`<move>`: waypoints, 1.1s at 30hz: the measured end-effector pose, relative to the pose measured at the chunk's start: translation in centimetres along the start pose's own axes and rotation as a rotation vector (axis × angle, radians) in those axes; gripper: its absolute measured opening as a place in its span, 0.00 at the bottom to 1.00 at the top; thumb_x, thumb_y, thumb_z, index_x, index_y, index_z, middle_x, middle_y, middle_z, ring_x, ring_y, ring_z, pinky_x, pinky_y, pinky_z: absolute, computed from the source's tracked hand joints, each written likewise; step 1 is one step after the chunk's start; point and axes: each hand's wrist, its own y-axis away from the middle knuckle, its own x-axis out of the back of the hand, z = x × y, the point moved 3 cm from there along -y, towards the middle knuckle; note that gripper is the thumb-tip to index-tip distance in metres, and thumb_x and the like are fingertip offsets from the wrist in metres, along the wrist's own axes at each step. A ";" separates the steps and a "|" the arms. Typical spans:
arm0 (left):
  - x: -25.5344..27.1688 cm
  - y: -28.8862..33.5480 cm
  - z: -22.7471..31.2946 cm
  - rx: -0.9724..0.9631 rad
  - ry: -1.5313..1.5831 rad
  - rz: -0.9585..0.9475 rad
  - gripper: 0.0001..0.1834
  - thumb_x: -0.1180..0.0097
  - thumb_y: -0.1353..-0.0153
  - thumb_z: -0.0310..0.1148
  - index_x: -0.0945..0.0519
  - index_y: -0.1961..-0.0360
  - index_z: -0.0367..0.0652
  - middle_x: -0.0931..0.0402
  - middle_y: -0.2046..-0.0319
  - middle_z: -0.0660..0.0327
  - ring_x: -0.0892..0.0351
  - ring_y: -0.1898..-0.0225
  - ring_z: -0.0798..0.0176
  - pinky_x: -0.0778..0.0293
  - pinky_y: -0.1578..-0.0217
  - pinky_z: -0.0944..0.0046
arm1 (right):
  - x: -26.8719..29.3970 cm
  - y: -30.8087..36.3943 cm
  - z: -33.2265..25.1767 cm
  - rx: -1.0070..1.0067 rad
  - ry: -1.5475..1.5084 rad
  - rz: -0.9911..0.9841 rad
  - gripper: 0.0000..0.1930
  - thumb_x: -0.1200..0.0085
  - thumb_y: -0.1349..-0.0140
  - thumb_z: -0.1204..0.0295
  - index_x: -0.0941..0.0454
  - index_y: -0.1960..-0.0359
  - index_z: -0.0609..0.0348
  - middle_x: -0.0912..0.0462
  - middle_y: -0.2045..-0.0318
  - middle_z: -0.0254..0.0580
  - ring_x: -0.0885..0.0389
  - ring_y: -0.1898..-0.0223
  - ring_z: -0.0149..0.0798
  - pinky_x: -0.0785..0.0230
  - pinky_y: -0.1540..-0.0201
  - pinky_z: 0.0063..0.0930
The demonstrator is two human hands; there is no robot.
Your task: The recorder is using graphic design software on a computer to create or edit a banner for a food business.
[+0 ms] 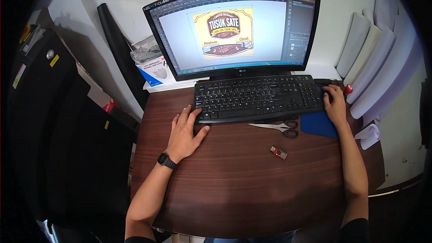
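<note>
My left hand (pixel 183 131) rests at the lower left corner of the black keyboard (pixel 252 101), fingers spread, with a fingertip on its corner keys and the thumb on the desk. A dark watch (pixel 167 160) circles that wrist. To the right of the keyboard, my right hand (pixel 334 103) curls over what appears to be a dark computer mouse on a blue mouse pad (pixel 318 125); the hand hides most of it. Behind the keyboard stands a monitor (pixel 243 70) whose screen displays a yellow and brown poster design in an editing window.
Scissors (pixel 275 127) lie just below the keyboard, and a red and silver USB stick (pixel 278 153) is nearer me on the brown desk (pixel 216 189). A face mask box (pixel 155 72) sits back left. Rolled sheets (pixel 375 63) lean at right; a black machine (pixel 76 130) stands left.
</note>
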 end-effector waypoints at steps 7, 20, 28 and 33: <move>0.0 0.0 0.1 0.005 0.015 0.001 0.35 0.42 0.31 0.50 0.32 0.29 0.42 0.41 0.27 0.37 0.41 0.26 0.36 0.51 0.26 0.42 | -0.3 0.1 0.0 -0.038 0.027 0.022 0.12 0.43 0.34 0.72 0.15 0.51 0.58 0.18 0.46 0.50 0.21 0.42 0.55 0.27 0.39 0.43; -0.1 -0.1 -0.1 -0.006 0.008 0.005 0.36 0.41 0.31 0.50 0.33 0.29 0.43 0.41 0.27 0.35 0.41 0.26 0.34 0.50 0.26 0.41 | 0.0 0.0 -0.2 -0.066 0.019 0.001 0.13 0.43 0.34 0.72 0.15 0.51 0.58 0.19 0.45 0.50 0.21 0.41 0.53 0.28 0.39 0.43; 0.0 0.0 0.0 -0.003 0.010 -0.002 0.36 0.41 0.31 0.50 0.33 0.28 0.42 0.41 0.27 0.35 0.41 0.26 0.35 0.51 0.26 0.41 | 0.0 0.0 -0.2 -0.075 0.021 -0.003 0.12 0.44 0.34 0.71 0.15 0.51 0.58 0.19 0.45 0.49 0.22 0.41 0.53 0.28 0.38 0.43; 0.1 0.0 0.1 0.005 0.013 0.001 0.36 0.41 0.31 0.50 0.33 0.28 0.43 0.41 0.27 0.36 0.42 0.26 0.35 0.51 0.26 0.41 | -0.1 0.0 -0.1 -0.061 0.031 0.002 0.12 0.43 0.34 0.71 0.15 0.51 0.58 0.19 0.45 0.49 0.21 0.41 0.53 0.28 0.39 0.43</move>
